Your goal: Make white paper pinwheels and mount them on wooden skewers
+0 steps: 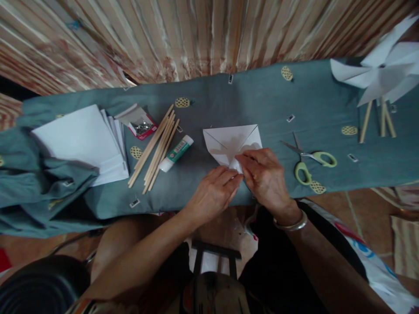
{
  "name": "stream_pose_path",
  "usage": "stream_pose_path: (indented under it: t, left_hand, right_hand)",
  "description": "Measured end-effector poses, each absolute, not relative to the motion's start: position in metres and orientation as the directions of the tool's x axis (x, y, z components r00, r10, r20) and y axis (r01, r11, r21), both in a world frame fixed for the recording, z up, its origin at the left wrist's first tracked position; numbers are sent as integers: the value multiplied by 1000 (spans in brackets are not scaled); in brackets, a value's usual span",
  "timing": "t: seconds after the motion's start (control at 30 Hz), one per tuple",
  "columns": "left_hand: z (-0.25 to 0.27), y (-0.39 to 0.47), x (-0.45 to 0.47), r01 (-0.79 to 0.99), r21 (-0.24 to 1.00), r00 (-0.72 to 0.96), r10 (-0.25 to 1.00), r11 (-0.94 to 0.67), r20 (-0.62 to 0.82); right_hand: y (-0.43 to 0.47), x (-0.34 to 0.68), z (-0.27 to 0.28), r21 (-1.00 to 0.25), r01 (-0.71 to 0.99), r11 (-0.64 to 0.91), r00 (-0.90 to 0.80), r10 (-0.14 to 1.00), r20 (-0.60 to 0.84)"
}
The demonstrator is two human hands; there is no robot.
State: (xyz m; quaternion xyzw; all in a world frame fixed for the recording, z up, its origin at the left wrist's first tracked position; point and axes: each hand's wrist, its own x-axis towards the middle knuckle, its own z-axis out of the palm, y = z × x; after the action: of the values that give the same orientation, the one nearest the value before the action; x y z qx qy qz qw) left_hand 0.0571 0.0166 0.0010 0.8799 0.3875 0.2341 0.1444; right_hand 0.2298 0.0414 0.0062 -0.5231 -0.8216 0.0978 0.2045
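Note:
A square of white paper (231, 135) with diagonal slits lies on the cloth in front of me, its near corner drawn up between my hands. My left hand (216, 189) pinches that near edge from the left, fingers bent together. From the right, my right hand (265, 174) grips a folded flap of the same paper between thumb and fingers. The fingertips of both hands nearly meet there and hide part of the fold. To the right of my right hand lie scissors (306, 155) with green handles, blades spread. A glue stick (176, 153) lies left of the paper.
Several wooden sticks (157, 150) lie beside an open box of metal pins (140, 124). A stack of white paper (81, 144) sits at the left, partly under bunched cloth. Finished paper pinwheels (382, 69) on sticks lie at the right. A striped curtain (203, 35) hangs behind the table.

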Motion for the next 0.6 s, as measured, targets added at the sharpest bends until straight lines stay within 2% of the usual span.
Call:
stream_pose_path:
  t: [0.17, 0.37, 0.6]
  left_hand:
    - [0, 16, 57, 609, 441, 591, 748, -659, 302]
    - [-1, 16, 57, 608, 467, 599, 757, -642, 260]
    - [0, 14, 54, 618, 446, 584, 758, -648, 291]
  right_hand:
    - [39, 229, 5, -357, 823, 442, -395, 897, 200]
    - [34, 224, -1, -218, 834, 507, -469, 860, 202]
    - [32, 217, -4, -119, 842, 526, -504, 846, 173]
